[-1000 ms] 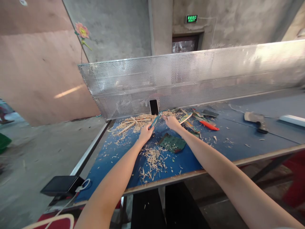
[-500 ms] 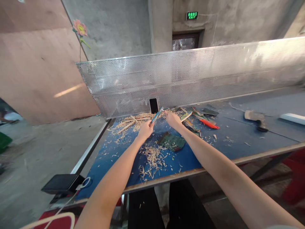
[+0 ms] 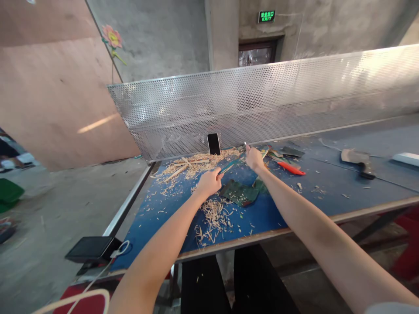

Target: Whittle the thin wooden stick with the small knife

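My left hand [image 3: 210,182] is closed around one end of a thin blue-green strip [image 3: 228,166], which points away to the upper right. Beyond it, my right hand [image 3: 255,159] is closed too, with a small pale tip showing above its fingers; the rest of what it grips is hidden. Beneath and between the hands lies a dark green cloth-like piece [image 3: 240,192] sprinkled with shavings. A heap of pale curled shavings [image 3: 214,216] lies on the blue tabletop [image 3: 153,231] closer to me.
Behind the hands a phone [image 3: 214,144] leans against a perforated metal screen [image 3: 183,109]. More shavings and thin sticks [image 3: 186,162] spread at back left. An orange-red handled tool [image 3: 292,168] and a cleaver-like tool [image 3: 356,161] lie right. A black box [image 3: 93,249] with a cable is at the left edge.
My right hand has moved right, away from my left hand. My left hand has shifted slightly right and nearer me, and the strip now tilts lower. The view has turned slightly.
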Motion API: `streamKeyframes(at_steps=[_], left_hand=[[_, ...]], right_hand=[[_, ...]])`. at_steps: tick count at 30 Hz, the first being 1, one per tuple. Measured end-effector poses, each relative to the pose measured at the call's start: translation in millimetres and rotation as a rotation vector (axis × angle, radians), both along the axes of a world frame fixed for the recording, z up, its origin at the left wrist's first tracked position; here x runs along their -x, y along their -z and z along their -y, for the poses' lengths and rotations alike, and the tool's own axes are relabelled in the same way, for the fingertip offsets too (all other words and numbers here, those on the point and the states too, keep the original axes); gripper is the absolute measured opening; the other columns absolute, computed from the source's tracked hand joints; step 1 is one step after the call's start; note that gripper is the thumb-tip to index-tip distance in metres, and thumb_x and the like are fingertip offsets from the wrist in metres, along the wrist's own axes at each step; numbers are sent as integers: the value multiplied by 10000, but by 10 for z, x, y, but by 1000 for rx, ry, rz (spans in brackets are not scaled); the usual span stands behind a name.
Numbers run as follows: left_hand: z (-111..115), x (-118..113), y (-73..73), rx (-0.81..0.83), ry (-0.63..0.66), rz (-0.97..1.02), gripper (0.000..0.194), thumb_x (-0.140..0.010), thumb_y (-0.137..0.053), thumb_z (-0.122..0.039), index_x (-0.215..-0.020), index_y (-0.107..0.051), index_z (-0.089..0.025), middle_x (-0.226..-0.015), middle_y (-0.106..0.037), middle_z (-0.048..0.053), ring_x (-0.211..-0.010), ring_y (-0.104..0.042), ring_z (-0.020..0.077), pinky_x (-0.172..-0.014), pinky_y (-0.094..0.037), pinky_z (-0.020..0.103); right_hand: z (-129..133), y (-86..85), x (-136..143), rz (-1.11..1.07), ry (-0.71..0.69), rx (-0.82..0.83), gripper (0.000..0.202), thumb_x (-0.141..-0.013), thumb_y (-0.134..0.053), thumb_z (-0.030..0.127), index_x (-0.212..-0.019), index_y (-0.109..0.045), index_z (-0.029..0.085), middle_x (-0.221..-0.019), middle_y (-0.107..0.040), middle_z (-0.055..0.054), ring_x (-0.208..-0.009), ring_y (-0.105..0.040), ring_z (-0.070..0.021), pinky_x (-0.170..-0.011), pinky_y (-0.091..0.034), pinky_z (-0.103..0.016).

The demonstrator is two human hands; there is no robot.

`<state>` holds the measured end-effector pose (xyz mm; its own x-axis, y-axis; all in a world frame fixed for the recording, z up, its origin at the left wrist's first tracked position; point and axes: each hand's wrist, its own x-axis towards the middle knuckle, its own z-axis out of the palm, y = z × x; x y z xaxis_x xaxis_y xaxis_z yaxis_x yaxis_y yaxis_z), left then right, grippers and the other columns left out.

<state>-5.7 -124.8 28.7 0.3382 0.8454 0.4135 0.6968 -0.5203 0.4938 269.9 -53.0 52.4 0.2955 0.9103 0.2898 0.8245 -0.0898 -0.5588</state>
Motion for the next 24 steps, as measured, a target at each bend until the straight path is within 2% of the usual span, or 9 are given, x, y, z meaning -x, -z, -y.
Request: streamKeyframes(at_steps=[3,7,10,14,18,21,24], left_hand=[[18,-48,33,-4,3,-37,210,-1146,-648,-351,-1204,-801,-219,-748,-711,96,-770,-724,342,-791,-462,384],[-41,-11,73,37,-28,-1,229,-1166,-638,-384,-1135,-793,-218,-722,-688,81,-753,-708,330,-776,-444,373],[-106,42,110,64,-64,123,230,-1163,-657,-391,-1066,-780,-222,-718,-674,66,-731,-686,304,-759,-436,366],[-183,33,167,159,-92,413,176,-1092,-736,-339,-948,-736,-237,-657,-625,32,-654,-631,248,-684,-437,338],[-217,-41,190,487,-38,829,50,-1003,-748,-226,-1027,-705,-229,-654,-610,-14,-500,-534,171,-560,-395,299],[-230,-59,156,621,19,1116,199,-907,-781,-125,-1072,-703,-206,-726,-661,-1,-544,-609,160,-583,-470,291],[-250,-28,111,700,32,1274,250,-849,-811,-53,-1042,-716,-181,-807,-747,60,-653,-697,185,-692,-587,325]], right_hand=[[-45,25,-85,-80,93,-88,793,-1296,-205,451,-1335,-861,9,-1297,-850,-373,-1281,-835,-405,-1043,-587,-413],[-67,87,12,-94,58,-103,825,-1296,-224,541,-1280,-880,42,-1296,-854,-360,-1273,-831,-414,-1085,-574,-445],[-63,127,88,-103,42,-104,853,-1289,-222,598,-1276,-879,54,-1317,-847,-357,-1275,-827,-410,-1089,-566,-440],[-49,151,161,-106,-18,-133,838,-1280,-247,636,-1207,-885,99,-1267,-864,-325,-1244,-823,-402,-1048,-556,-415],[-20,148,291,-72,-126,-176,763,-1277,-294,623,-1066,-860,157,-1128,-877,-271,-1116,-820,-379,-937,-538,-383],[19,141,415,-53,-226,-208,708,-1282,-299,585,-991,-811,192,-986,-853,-208,-988,-799,-340,-854,-500,-356],[58,140,512,-55,-316,-248,651,-1282,-325,576,-970,-765,212,-933,-824,-167,-931,-767,-309,-829,-471,-340]])
